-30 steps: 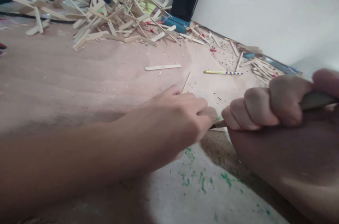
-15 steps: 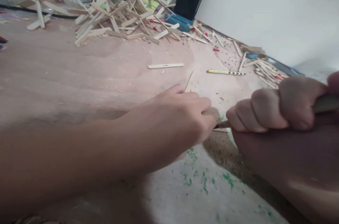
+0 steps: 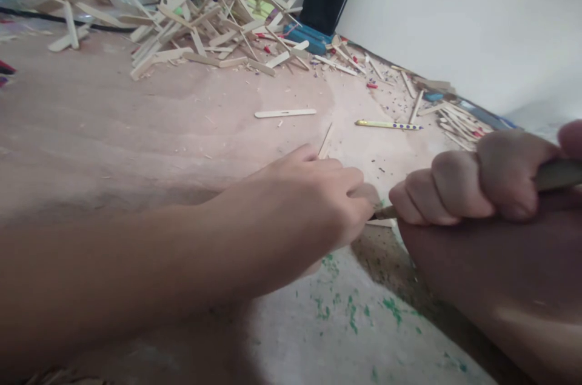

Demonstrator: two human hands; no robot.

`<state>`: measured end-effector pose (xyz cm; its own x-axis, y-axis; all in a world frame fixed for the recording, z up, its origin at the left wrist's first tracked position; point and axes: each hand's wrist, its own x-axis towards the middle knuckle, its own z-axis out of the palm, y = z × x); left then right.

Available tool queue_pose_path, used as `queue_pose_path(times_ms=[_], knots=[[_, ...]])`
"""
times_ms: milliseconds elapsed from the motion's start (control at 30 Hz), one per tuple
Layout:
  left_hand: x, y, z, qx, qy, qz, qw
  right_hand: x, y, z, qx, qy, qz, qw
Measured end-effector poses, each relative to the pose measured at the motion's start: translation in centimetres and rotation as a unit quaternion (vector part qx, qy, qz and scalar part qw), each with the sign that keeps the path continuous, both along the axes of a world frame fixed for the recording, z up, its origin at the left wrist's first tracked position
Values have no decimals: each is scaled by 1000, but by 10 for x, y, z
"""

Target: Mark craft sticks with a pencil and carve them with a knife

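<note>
My left hand reaches in from the left, fingers closed on a wooden craft stick, whose pale end shows at the fingertips. My right hand is a fist round a slim, knife-like tool with a thick greyish-brown handle. The tool's narrow dark end points left and meets the left fingertips beside the stick; its very tip is hidden there. A thin wooden sliver shows just beyond the left knuckles; I cannot tell whether it touches the hand.
A loose craft stick and a yellow patterned pen lie beyond the hands. Joined sticks form a large pile at the back left. More sticks lie by the white wall. Shavings and green specks dot the table.
</note>
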<state>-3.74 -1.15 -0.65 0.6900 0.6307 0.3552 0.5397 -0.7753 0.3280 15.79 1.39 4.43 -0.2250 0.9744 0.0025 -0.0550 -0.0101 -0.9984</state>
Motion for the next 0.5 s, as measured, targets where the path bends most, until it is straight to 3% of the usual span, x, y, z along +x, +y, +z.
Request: queue_pose_path(times_ms=[100,200,500], knots=[[0,-1,-1,-5,-6,1,1000,-8,-6,3,0,-11,-21,1000],[0,-1,-2,-4,-4,-2,1000,-10,-10,4,-5,-5,4,1000],[0,0,-7,25,-2,4,1000,5,-1,0,29,-18,16,999]])
